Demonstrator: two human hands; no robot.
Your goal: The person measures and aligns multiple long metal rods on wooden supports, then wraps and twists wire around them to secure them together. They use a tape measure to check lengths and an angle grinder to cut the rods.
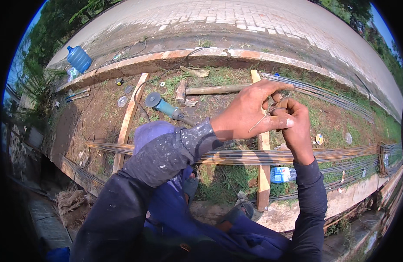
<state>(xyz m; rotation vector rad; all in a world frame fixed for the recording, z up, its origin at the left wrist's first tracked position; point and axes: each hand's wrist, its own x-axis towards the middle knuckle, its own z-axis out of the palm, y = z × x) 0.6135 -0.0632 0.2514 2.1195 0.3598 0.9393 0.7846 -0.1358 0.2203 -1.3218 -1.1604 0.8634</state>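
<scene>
A person's hands meet at a thin wire above a bundle of long thin rods; the left hand reaches in with its index finger extended and its thumb against the right hand, whose bent fingers pinch the wire; the two hands are together, and whether the left fingers also grip the wire cannot be told; one end of the wire hangs free across the left hand.

The bundle lies across two wooden battens, one at left and one at right; a second group of rods lies beyond the hands, near the kerb.

Labelled items are as follows: a clear bottle beside the right batten bears a blue and white label, its lettering too small to read; a small disc right of the hands has a yellowish printed centre, likewise illegible; any marking on the teal angle grinder cannot be made out.

A long-handled hammer lies beyond the grinder; a large blue water jug stands tilted at far left, near the kerb.
</scene>
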